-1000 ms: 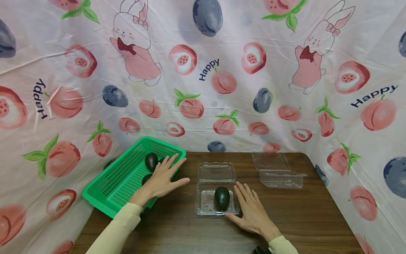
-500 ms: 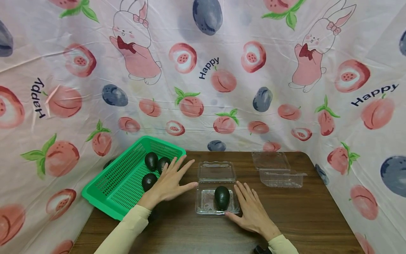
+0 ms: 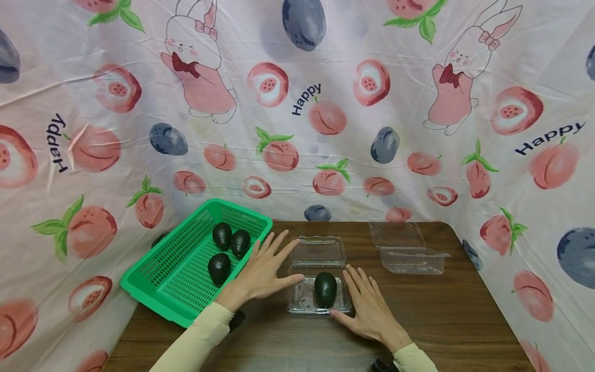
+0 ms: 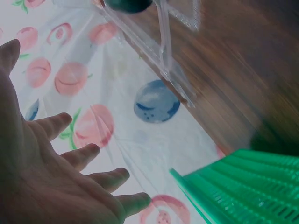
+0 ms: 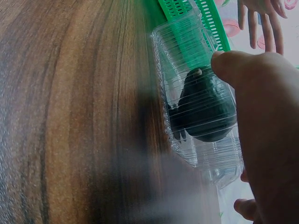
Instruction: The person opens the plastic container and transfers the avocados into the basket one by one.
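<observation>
A clear plastic clamshell box [image 3: 302, 299] lies with its lid [image 3: 317, 250] folded back on the table. One dark green avocado [image 3: 325, 290] sits in the right part of its base, also seen through the clear wall in the right wrist view [image 5: 205, 107]. My right hand [image 3: 369, 310] rests at the box's right side, thumb at the front corner and fingers stretched along the edge. Spread wide and holding nothing, my left hand [image 3: 260, 271] hovers between the green basket [image 3: 153, 289] and the box, its thumb overlapping the box's left edge in the head view.
Several dark avocados [image 3: 219, 268] lie in the right half of the green basket. A second clear clamshell box [image 3: 412, 262], lid back, stands at the back right of the wooden table [image 3: 446, 320]. A fruit-print cloth [image 3: 334, 144] hangs behind and at both sides.
My left hand has moved right, from over the basket towards the box, uncovering the avocados in the basket. The right hand and the box have stayed put.
</observation>
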`<action>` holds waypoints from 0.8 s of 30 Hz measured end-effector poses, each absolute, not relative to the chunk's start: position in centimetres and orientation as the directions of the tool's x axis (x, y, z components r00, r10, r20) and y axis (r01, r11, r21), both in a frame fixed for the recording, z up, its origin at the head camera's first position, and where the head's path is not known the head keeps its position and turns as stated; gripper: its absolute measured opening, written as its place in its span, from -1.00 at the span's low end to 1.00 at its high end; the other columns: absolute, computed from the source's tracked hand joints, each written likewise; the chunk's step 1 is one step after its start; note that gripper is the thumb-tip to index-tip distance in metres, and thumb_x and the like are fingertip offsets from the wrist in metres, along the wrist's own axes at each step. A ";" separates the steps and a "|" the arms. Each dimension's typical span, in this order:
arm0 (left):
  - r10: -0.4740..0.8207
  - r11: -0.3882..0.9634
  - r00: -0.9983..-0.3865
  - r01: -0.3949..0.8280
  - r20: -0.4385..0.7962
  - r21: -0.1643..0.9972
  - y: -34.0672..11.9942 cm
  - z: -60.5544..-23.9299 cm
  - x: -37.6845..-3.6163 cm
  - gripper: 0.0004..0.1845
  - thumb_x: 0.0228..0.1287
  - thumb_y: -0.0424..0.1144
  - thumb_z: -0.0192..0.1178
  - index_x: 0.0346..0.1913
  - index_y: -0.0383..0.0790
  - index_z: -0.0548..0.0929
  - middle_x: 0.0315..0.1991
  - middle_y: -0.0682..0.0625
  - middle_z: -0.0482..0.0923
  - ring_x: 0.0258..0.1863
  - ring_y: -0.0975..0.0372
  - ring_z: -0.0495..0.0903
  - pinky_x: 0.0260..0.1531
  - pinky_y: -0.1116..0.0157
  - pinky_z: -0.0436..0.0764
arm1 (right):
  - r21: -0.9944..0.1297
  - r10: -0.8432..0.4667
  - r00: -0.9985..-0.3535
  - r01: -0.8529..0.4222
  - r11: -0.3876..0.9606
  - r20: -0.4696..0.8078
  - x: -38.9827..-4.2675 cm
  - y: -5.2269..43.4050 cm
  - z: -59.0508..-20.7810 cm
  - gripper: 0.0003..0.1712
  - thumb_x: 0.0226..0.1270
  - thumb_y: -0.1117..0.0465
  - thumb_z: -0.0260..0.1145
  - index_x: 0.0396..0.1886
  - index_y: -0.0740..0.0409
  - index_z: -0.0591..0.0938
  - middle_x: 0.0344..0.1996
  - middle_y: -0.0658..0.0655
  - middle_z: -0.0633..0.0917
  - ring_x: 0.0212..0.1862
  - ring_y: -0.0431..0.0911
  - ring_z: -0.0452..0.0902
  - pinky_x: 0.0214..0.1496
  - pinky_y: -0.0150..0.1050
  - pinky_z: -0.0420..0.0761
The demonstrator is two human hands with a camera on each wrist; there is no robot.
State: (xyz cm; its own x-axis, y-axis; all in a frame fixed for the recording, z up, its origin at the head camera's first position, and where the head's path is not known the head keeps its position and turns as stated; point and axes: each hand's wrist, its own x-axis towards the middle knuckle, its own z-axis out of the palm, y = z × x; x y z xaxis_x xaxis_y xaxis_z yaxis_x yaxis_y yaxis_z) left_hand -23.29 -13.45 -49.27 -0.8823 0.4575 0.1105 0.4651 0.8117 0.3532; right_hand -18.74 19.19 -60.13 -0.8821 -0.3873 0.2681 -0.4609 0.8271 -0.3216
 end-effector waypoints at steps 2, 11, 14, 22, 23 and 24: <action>0.467 0.809 -0.878 0.473 0.108 0.349 -13.0 -49.3 -23.2 0.01 0.54 0.43 0.29 0.86 0.18 0.17 0.91 -0.13 -0.06 0.88 -0.33 -0.13 0.72 -0.59 -0.09 | -0.320 -0.389 -0.882 -0.461 0.828 0.266 -18.7 19.2 -60.1 0.31 0.42 -0.49 0.46 0.81 0.27 0.27 0.78 0.35 0.33 0.77 0.44 0.26 0.70 0.52 0.35; 0.506 0.785 -0.856 0.507 0.103 0.355 -10.8 -50.0 -22.5 0.03 0.50 0.46 0.31 0.85 0.16 0.21 0.90 -0.13 -0.02 0.87 -0.33 -0.07 0.73 -0.55 -0.02 | -0.332 -0.392 -0.883 -0.463 0.822 0.260 -18.6 19.2 -60.0 0.30 0.43 -0.48 0.46 0.82 0.27 0.26 0.80 0.35 0.30 0.77 0.45 0.23 0.70 0.53 0.34; 0.519 0.780 -0.850 0.515 0.094 0.356 -10.1 -50.4 -22.3 0.03 0.50 0.49 0.27 0.86 0.20 0.18 0.91 -0.11 -0.02 0.88 -0.30 -0.07 0.74 -0.54 0.01 | -0.335 -0.390 -0.887 -0.456 0.825 0.246 -18.6 19.2 -60.1 0.30 0.44 -0.49 0.44 0.82 0.27 0.25 0.80 0.35 0.30 0.78 0.44 0.22 0.70 0.53 0.33; 0.546 0.762 -0.833 0.536 0.083 0.365 -8.6 -51.3 -21.9 -0.01 0.52 0.48 0.27 0.83 0.16 0.25 0.89 -0.13 0.05 0.85 -0.34 0.01 0.70 -0.54 0.15 | -0.342 -0.393 -0.889 -0.455 0.823 0.237 -18.7 19.2 -60.2 0.29 0.46 -0.49 0.42 0.83 0.27 0.24 0.81 0.34 0.28 0.79 0.44 0.20 0.70 0.54 0.32; 0.547 0.760 -0.833 0.536 0.082 0.367 -8.4 -51.4 -21.9 -0.01 0.52 0.47 0.27 0.83 0.15 0.27 0.88 -0.13 0.07 0.85 -0.35 0.03 0.69 -0.54 0.16 | -0.341 -0.393 -0.887 -0.457 0.821 0.242 -18.7 19.2 -60.2 0.29 0.46 -0.49 0.43 0.83 0.27 0.24 0.81 0.34 0.28 0.79 0.44 0.20 0.70 0.54 0.33; 0.547 0.760 -0.833 0.534 0.079 0.370 -8.3 -51.5 -21.9 -0.01 0.52 0.47 0.27 0.83 0.15 0.27 0.88 -0.13 0.08 0.84 -0.35 0.04 0.69 -0.53 0.17 | -0.339 -0.394 -0.884 -0.461 0.820 0.250 -18.7 19.2 -60.2 0.29 0.45 -0.48 0.43 0.82 0.27 0.26 0.80 0.34 0.29 0.78 0.44 0.22 0.69 0.54 0.34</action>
